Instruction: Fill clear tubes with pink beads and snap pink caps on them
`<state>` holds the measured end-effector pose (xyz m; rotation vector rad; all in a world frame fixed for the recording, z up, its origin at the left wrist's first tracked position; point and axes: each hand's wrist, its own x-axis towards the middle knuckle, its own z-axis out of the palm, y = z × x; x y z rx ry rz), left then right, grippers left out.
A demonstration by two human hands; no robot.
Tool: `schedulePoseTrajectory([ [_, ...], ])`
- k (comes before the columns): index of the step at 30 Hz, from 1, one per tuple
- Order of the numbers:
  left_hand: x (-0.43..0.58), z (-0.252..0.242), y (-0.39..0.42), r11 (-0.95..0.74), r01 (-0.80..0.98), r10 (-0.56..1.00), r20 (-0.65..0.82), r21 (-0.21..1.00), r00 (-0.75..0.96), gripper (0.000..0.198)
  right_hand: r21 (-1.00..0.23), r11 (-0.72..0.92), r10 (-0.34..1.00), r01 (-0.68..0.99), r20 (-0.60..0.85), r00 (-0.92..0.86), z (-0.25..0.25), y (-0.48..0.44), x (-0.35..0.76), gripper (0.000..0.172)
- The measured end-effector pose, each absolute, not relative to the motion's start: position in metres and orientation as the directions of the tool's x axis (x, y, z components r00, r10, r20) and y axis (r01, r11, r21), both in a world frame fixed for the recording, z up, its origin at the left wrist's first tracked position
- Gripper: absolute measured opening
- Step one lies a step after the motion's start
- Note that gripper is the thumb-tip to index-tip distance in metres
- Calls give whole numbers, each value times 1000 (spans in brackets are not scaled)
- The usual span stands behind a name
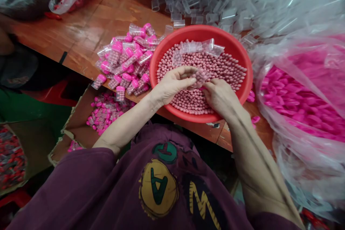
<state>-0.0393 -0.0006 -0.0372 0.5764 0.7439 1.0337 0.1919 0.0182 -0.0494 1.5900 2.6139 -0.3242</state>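
A red plastic basin (164, 52) full of small pink balls (229, 70) sits on the wooden table. Over it, my left hand (172, 84) and my right hand (219, 95) together hold a small clear tube (201, 76) filled with pink balls. The fingers of both hands are curled round it. Two or three empty clear tubes (205, 46) lie on the balls at the back of the basin. Left of the basin lies a heap of filled tubes with pink caps (126, 61).
A clear bag of pink caps (291, 97) lies at the right. Loose empty clear tubes (205, 3) pile up behind the basin. A cardboard box with more filled tubes (104, 113) stands below the table edge on the left. Bags lie at top left.
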Motion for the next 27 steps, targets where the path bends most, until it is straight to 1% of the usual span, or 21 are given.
schedulePoseTrajectory([
  [2, -41, -36, -1, 455, -542, 887, -311, 706, 340, 32, -322, 389, 914, 863, 20, -405, -52, 20, 199, 40],
  [4, -41, -34, -1, 502, -547, 863, -342, 669, 373, 33, -560, 321, 947, 764, 211, -244, -51, 18, 201, 33],
  [5, -40, -33, -2, 519, -556, 853, -351, 649, 387, 32, -675, 287, 955, 679, 257, -148, -48, 16, 200, 28],
  [7, -35, -32, -2, 533, -583, 846, -363, 613, 392, 29, -849, 231, 963, 475, 268, 10, -40, 11, 193, 23],
  [9, -30, -29, -4, 536, -606, 844, -381, 588, 377, 26, -922, 217, 964, 321, 254, 76, -31, 5, 184, 25],
  [10, -27, -28, -5, 537, -613, 843, -391, 580, 369, 26, -927, 234, 961, 292, 266, 76, -27, 3, 180, 26],
  [11, -24, -26, -7, 540, -614, 841, -401, 576, 364, 25, -918, 262, 954, 297, 292, 61, -23, 0, 177, 26],
  [13, -20, -23, -11, 543, -606, 838, -418, 581, 351, 22, -868, 327, 935, 375, 355, 6, -21, -3, 173, 24],
  [16, -16, -20, -16, 554, -580, 830, -454, 597, 325, 17, -797, 385, 908, 465, 418, -35, -27, -4, 174, 27],
  [18, -14, -19, -19, 572, -565, 817, -477, 595, 324, 17, -794, 385, 910, 471, 412, -48, -37, -3, 179, 32],
  [20, -14, -19, -19, 588, -557, 805, -490, 587, 335, 17, -796, 386, 913, 466, 403, -68, -44, -2, 186, 42],
  [22, -14, -20, -17, 598, -551, 798, -491, 582, 348, 16, -768, 388, 913, 510, 397, -97, -47, -2, 192, 49],
  [23, -14, -21, -16, 602, -548, 796, -490, 581, 355, 15, -740, 386, 912, 550, 394, -110, -46, -2, 194, 49],
  [25, -15, -22, -14, 609, -542, 791, -489, 579, 367, 15, -680, 362, 922, 638, 363, -136, -40, -5, 196, 40],
  [27, -15, -24, -13, 611, -542, 790, -489, 577, 370, 16, -645, 342, 932, 683, 326, -159, -33, -10, 195, 31],
])
